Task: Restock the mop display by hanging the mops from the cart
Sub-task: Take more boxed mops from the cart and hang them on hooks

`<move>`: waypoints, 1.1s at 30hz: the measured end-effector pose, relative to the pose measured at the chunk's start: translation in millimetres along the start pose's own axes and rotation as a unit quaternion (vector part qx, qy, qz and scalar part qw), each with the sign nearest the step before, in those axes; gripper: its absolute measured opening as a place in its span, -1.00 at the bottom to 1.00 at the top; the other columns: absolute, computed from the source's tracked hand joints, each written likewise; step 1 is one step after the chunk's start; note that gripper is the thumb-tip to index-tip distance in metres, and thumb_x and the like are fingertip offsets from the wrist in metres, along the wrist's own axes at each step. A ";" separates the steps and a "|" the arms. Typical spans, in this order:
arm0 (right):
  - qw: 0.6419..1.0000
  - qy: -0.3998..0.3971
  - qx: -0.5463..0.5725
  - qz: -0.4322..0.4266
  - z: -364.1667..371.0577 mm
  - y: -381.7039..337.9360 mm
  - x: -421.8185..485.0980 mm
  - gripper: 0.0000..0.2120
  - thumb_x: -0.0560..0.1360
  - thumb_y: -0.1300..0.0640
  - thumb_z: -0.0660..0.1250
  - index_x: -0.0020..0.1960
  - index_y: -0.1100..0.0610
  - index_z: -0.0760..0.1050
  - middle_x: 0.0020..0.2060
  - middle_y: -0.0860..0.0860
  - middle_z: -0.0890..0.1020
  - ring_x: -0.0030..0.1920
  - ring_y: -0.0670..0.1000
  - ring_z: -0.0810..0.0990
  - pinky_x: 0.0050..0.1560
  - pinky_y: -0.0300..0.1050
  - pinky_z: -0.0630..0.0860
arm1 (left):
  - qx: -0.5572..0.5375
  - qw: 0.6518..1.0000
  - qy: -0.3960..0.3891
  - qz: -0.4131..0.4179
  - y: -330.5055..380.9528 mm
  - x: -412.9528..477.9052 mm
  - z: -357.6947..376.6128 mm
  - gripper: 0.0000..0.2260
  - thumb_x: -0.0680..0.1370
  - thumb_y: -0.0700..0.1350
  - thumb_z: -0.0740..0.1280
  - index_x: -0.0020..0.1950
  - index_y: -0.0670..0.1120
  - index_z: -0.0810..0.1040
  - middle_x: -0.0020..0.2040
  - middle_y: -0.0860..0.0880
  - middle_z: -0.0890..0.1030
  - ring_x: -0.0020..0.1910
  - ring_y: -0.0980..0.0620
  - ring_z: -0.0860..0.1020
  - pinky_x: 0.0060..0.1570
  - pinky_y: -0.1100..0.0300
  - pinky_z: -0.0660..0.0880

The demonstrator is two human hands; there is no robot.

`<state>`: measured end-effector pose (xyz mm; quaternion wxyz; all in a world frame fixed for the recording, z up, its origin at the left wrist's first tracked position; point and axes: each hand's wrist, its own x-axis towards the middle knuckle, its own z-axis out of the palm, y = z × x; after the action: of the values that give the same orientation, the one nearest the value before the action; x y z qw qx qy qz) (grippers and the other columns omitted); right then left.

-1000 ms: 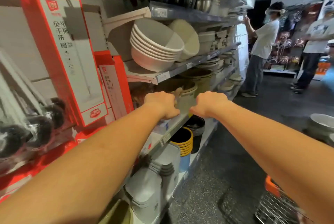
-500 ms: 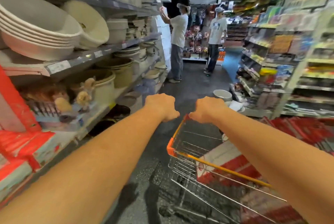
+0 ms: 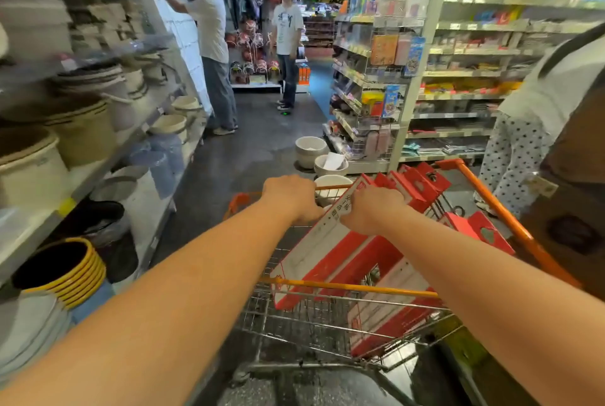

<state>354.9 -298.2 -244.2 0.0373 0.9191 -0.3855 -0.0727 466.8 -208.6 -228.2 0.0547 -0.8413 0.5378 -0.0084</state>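
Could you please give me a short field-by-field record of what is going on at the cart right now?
Cart: orange-rimmed cart, loaded with red-and-white mop boxes
Right hand: right hand appears to grip the top mop box
Left hand: left hand curled at that box's edge, contact unclear
Floor ahead: white buckets
Bystander: person standing right of the cart

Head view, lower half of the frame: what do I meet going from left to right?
Stack of yellow-rimmed buckets → left hand → right hand → bystander's dotted sleeve. The mop boxes overlap both hands, so they are left out.
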 end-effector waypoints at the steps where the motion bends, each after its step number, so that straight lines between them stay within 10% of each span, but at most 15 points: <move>1: 1.000 -0.008 -0.001 0.007 4.4 6.4 1.4 -0.52 0.56 -0.16 0.13 0.33 0.12 0.41 0.25 0.09 0.52 0.24 0.15 0.50 0.11 -0.01 0.44 | -0.001 1.000 -0.002 0.013 5.5 8.1 2.6 -0.64 0.56 0.13 0.18 0.23 -0.04 0.48 0.21 -0.09 0.55 0.17 -0.12 0.51 -0.07 0.07 0.35; 16: 0.975 -0.064 0.012 0.213 43.1 63.2 36.1 -0.68 0.57 -0.13 0.12 0.10 0.08 0.48 -0.14 0.01 0.51 -0.05 0.09 0.56 -0.02 -0.02 0.55 | -0.012 0.976 -0.021 0.219 61.7 132.1 27.6 -0.57 0.55 0.13 0.21 0.37 0.00 0.44 0.32 -0.06 0.50 0.28 -0.11 0.47 0.17 0.03 0.42; 21: 0.958 -0.062 0.059 0.275 72.2 68.7 34.8 -0.61 0.56 -0.14 0.17 0.24 0.08 0.47 0.03 0.03 0.58 0.00 0.06 0.58 0.01 -0.05 0.59 | -0.017 0.956 -0.024 0.292 80.3 152.1 50.9 -0.62 0.54 0.17 0.21 0.26 -0.01 0.48 0.23 -0.08 0.54 0.20 -0.12 0.50 0.16 -0.01 0.47; 26: 0.931 -0.045 0.089 0.351 97.6 94.6 17.9 -0.67 0.55 -0.13 0.21 0.17 0.06 0.48 -0.09 -0.02 0.54 -0.12 0.00 0.53 -0.30 -0.20 0.46 | -0.020 0.940 -0.044 0.337 116.0 159.2 63.8 -0.62 0.55 0.15 0.20 0.27 -0.02 0.44 0.20 -0.05 0.55 0.17 -0.11 0.52 0.11 0.00 0.48; 33: 0.891 -0.025 0.135 0.433 127.3 141.3 1.6 -0.74 0.54 -0.15 0.19 0.02 0.02 0.49 -0.21 -0.04 0.57 -0.22 -0.02 0.57 -0.14 -0.06 0.61 | -0.047 0.921 -0.029 0.385 178.3 172.5 74.6 -0.55 0.57 0.12 0.22 0.41 0.00 0.36 0.32 -0.07 0.50 0.28 -0.10 0.47 0.10 0.02 0.45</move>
<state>236.0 -399.9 -352.4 -0.0691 0.6552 -0.7520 -0.0196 383.8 -432.8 -328.1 0.0298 -0.5712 0.8178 0.0629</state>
